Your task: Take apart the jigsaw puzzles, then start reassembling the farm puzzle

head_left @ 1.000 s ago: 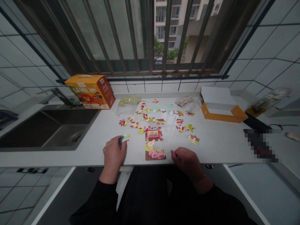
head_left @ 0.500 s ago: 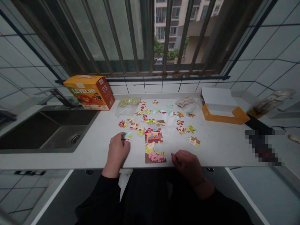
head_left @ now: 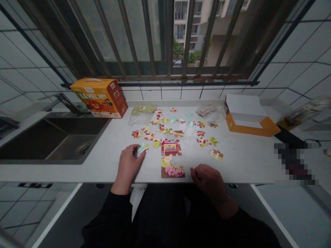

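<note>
My left hand (head_left: 128, 163) rests on the white counter (head_left: 103, 168), its thumb and index finger around the edges of a mint-green and red puzzle piece (head_left: 143, 148). Right of it lies a partly joined farm puzzle (head_left: 170, 148), with a red barn above and a spotted pink pig below. A gap shows on the puzzle's right side. My right hand (head_left: 207, 177) lies curled at the counter's front edge, right of the pig, with nothing visible in it. Several loose puzzle pieces (head_left: 178, 133) are scattered beyond the joined part, and one brown-and-cream piece (head_left: 216, 155) lies to the right.
An orange box (head_left: 99, 98) stands at the back left, beside a sink (head_left: 85, 137). Clear bags (head_left: 142, 113) lie behind the pieces. An open orange-and-white box (head_left: 252, 124) sits at the back right, near a blurred bottle (head_left: 302, 112). A barred window is behind.
The view has shifted slightly. My left thumb has stretched out along the mint-green and red puzzle piece, which shows a little more. My right hand stays curled in place.
</note>
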Action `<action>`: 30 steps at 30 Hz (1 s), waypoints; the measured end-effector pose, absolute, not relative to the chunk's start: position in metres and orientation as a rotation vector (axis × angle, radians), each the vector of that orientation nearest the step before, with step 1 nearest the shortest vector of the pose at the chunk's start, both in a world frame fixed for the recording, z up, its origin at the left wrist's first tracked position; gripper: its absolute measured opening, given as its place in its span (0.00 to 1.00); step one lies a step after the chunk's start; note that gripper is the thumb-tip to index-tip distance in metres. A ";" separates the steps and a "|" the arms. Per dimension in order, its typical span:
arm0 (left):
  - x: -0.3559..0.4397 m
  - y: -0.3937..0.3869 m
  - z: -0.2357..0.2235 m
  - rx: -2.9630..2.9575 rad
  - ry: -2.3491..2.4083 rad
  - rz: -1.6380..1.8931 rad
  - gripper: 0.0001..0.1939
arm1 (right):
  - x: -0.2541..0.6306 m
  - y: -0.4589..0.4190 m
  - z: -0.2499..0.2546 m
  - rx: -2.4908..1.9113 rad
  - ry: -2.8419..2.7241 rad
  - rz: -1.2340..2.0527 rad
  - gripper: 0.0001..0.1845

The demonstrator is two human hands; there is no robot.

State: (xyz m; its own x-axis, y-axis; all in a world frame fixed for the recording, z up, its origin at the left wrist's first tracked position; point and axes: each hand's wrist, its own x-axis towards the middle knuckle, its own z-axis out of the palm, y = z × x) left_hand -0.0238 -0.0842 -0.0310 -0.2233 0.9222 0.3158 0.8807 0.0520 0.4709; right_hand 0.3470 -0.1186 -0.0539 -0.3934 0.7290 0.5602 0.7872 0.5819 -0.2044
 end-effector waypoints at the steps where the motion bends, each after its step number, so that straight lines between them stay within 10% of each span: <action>1: -0.023 -0.085 -0.031 1.910 2.224 0.908 0.21 | 0.347 -0.119 -0.054 -1.205 -2.201 -0.121 0.24; 30: 0.051 -0.111 -0.033 2.501 1.256 0.708 0.12 | 0.340 -0.114 -0.056 -1.358 -2.210 -0.245 0.22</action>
State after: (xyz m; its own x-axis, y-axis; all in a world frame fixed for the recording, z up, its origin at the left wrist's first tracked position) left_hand 0.0512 -0.1109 -0.0333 0.5092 0.8035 0.3085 0.6795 -0.5953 0.4288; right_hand 0.3399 -0.1145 -0.0555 -0.3547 0.7743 0.5241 0.8702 0.4784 -0.1178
